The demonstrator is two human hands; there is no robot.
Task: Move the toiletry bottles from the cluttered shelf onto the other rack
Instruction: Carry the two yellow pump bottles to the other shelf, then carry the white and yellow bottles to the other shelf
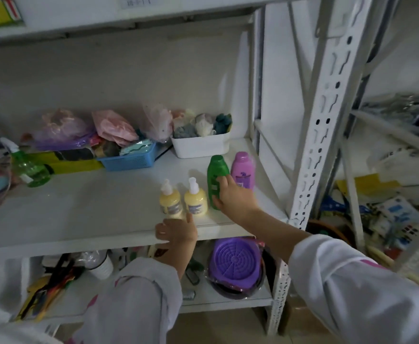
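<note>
Fingers of the right hand wrap around the green bottle, which stands upright on the white shelf right of the frame's centre. Just right of it, touching or nearly so, stands a purple bottle. Left of the green bottle, two yellow pump bottles stand side by side near the shelf's front edge. Below them the left hand rests at that edge, loosely curled and holding nothing, one fingertip just beside the left pump bottle. Further back, a white tub of cloths sits behind the bottles, a blue basket to its left, and a green spray bottle at the left of the frame. On the lower shelf lies a purple round lid.
</note>
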